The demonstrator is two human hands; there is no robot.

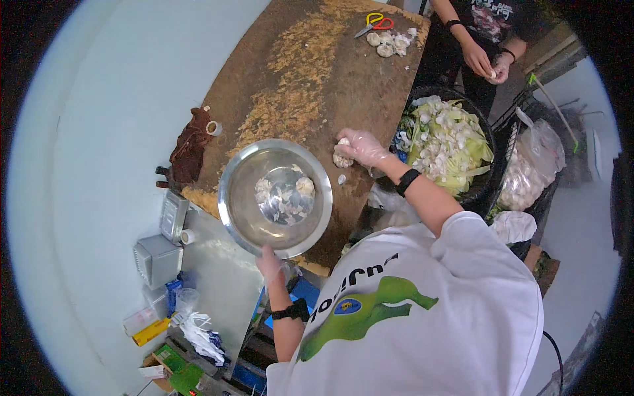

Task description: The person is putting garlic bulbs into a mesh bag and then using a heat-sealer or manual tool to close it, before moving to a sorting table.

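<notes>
My left hand (271, 266), in a clear plastic glove, grips the near rim of a wide stainless steel basin (228, 218). Inside the basin are a garlic bulb (305, 186), another pale bulb or clump (263, 188) and loose garlic skins (287, 208). To the basin's right, my gloved right hand (364, 147) has its fingers around garlic (343, 153) at the worn wooden tabletop (356, 94). Whether it holds one bulb or two is partly hidden by the fingers. A small piece of garlic (342, 179) lies just below that hand.
Scissors (376, 24) and several garlic bulbs (389, 44) lie at the table's far end. A person's hands (488, 67) hold a small pale piece. A black bin (488, 128) of peelings and a bag of garlic (525, 178) stand right; a brown cloth (189, 148) lies left.
</notes>
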